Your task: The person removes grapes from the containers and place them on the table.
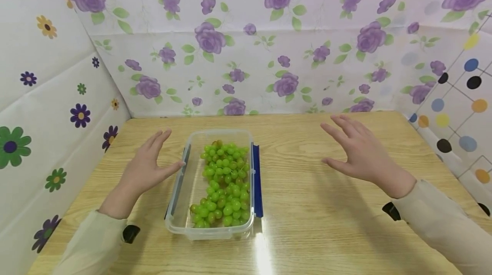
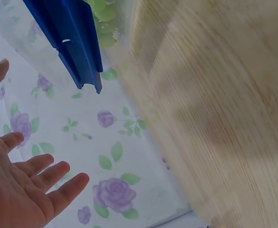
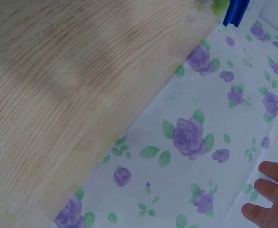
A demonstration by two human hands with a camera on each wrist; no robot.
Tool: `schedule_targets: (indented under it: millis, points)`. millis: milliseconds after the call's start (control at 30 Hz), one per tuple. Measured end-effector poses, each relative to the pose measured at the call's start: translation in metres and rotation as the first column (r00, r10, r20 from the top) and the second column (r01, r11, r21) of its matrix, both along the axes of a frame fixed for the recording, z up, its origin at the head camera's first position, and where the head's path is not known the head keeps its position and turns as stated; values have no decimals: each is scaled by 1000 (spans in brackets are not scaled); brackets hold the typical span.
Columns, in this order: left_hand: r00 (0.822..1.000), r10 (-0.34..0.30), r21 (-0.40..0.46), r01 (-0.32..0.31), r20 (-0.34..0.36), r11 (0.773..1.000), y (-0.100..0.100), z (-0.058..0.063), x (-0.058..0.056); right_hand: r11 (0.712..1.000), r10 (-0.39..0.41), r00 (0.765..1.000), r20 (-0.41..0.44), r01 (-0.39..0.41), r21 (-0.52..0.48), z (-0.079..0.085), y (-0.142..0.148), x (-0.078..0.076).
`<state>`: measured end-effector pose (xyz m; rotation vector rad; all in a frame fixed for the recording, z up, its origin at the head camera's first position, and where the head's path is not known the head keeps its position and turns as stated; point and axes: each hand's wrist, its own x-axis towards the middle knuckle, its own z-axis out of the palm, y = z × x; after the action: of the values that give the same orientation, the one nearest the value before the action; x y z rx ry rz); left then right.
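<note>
A clear plastic food container (image 1: 207, 233) stands lidless on the table, left of centre. Green grapes (image 1: 226, 172) lie in it in bunches, mostly along its right half. Blue locking flaps (image 1: 257, 181) hang out from its long sides; one blue flap (image 2: 77, 47) shows large in the left wrist view. My left hand (image 1: 147, 168) hovers at the container's left side, fingers spread and thumb tip overlapping the rim in the head view. Well to the right of the container, my right hand (image 1: 359, 153) is held over the table, fingers apart and holding nothing.
The wood-grain table (image 1: 300, 215) reaches back to a wall covering with purple roses (image 1: 286, 83). Flower-print sheeting (image 1: 50, 108) closes the left side, and dotted sheeting (image 1: 461, 108) the right. Black wrist cameras (image 1: 130, 233) sit at both cuffs.
</note>
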<state>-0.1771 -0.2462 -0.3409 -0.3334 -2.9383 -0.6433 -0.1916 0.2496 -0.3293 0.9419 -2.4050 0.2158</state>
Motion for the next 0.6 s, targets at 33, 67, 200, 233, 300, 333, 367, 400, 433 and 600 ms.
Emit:
schedule_targets:
  millis: [33, 67, 200, 233, 300, 333, 367, 400, 433, 600]
  points:
    - [1000, 1, 1, -1, 5, 1000, 1, 0, 0, 1000, 9, 1000, -6, -9, -5, 0, -1, 0]
    - [1000, 3, 2, -3, 12, 1000, 1, 1, 1, 1000, 16, 1000, -10, -16, -10, 0, -2, 0]
    - [1000, 10, -2, -10, 21, 1000, 3, 3, 3, 999, 39, 999, -33, -40, -27, 2, -7, 0]
    - [1000, 11, -2, -11, 22, 1000, 4, 3, 4, 998, 45, 998, -43, -46, -32, 3, -9, 1]
    - [1000, 15, -1, -14, 24, 1000, 5, 4, 5, 997, 59, 996, -65, -62, -40, 5, -12, 1]
    - [1000, 16, 0, -16, 26, 1000, 5, 4, 5, 997, 67, 995, -76, -70, -45, 5, -14, 1]
    - [999, 17, 2, -17, 27, 1000, 6, 4, 6, 996, 74, 994, -82, -78, -50, 6, -16, 2]
    - [999, 17, 6, -18, 28, 1000, 6, 4, 6, 995, 81, 993, -86, -85, -55, 7, -17, 2]
    - [999, 18, 11, -19, 29, 1000, 7, 4, 7, 994, 89, 992, -87, -94, -58, 7, -19, 3]
    - [1000, 20, 39, -20, 1, 999, 8, 3, 8, 987, 133, 987, -88, -140, -78, 9, -29, 4]
